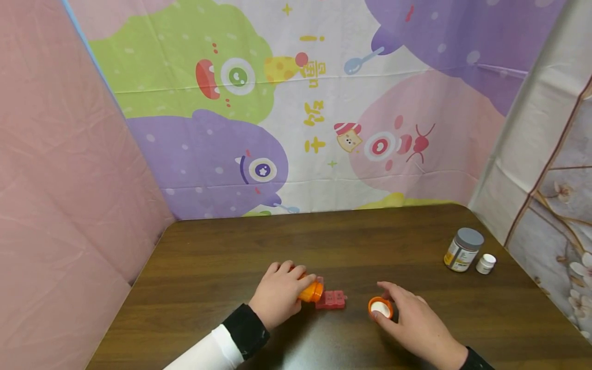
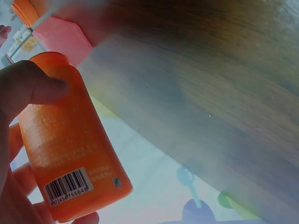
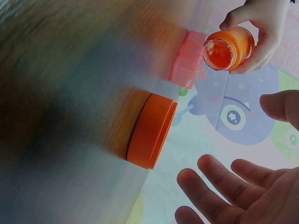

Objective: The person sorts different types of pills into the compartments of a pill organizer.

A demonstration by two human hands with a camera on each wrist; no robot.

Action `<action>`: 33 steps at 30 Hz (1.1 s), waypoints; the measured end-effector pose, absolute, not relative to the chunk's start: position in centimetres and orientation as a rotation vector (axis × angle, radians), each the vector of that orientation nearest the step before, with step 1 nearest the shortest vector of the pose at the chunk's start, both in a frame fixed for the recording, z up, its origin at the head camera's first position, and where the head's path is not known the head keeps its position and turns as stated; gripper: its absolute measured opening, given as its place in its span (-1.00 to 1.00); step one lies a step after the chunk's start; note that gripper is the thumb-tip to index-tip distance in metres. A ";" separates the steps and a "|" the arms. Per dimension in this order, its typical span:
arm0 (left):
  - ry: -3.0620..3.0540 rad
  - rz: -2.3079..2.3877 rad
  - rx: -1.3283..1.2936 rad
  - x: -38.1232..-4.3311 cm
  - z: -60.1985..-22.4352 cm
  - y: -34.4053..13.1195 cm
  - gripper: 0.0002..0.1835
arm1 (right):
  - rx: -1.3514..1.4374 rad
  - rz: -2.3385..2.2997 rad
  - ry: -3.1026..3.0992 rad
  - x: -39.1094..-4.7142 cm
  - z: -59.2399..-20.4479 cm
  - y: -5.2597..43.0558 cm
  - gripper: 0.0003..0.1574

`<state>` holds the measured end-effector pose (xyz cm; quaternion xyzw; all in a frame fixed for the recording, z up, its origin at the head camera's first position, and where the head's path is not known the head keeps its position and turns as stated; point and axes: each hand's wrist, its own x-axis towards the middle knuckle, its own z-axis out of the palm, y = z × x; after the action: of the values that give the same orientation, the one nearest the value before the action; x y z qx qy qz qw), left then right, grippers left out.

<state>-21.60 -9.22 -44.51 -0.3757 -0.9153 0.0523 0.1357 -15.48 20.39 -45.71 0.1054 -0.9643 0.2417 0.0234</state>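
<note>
My left hand [image 1: 279,295] grips an orange bottle [image 1: 312,292], its barcode side showing in the left wrist view. The bottle is tipped over, with its uncapped mouth beside a small red compartmented box [image 1: 334,300] on the table. In the right wrist view, pale pieces show inside the mouth of the bottle [image 3: 229,50]. An orange cap [image 1: 380,308] lies on the table with its white inside facing up. My right hand [image 1: 411,317] is beside the cap, fingers spread; the right wrist view shows them apart from the cap [image 3: 150,131], holding nothing.
A grey-lidded jar [image 1: 463,250] and a small white bottle [image 1: 486,263] stand at the right of the wooden table [image 1: 222,252]. Behind the table hangs a cartoon-print cloth [image 1: 319,185]; a pink cloth [image 1: 69,205] hangs on the left.
</note>
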 end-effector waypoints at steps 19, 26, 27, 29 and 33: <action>-2.533 0.201 -1.095 -21.7 -44.6 -9.0 -0.39 | 0.355 0.747 -2.966 -15.4 -46.0 20.4 -0.23; -2.538 0.216 -1.096 -21.6 -44.5 -9.0 -0.39 | 0.353 0.745 -2.970 -15.4 -46.1 20.4 -0.24; -2.539 0.218 -1.096 -21.6 -44.5 -9.0 -0.39 | 0.353 0.745 -2.972 -15.4 -46.1 20.4 -0.24; -2.542 0.221 -1.096 -21.6 -44.5 -9.0 -0.39 | 0.353 0.749 -2.975 -15.4 -46.1 20.4 -0.23; -2.543 0.219 -1.090 -21.6 -44.6 -9.0 -0.39 | 0.335 0.756 -2.994 -15.5 -46.0 20.3 -0.22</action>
<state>-21.61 -9.03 -44.60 -0.3861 -0.9009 0.0775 0.1823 -15.50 20.33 -45.98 0.1078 -0.9638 0.2434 0.0175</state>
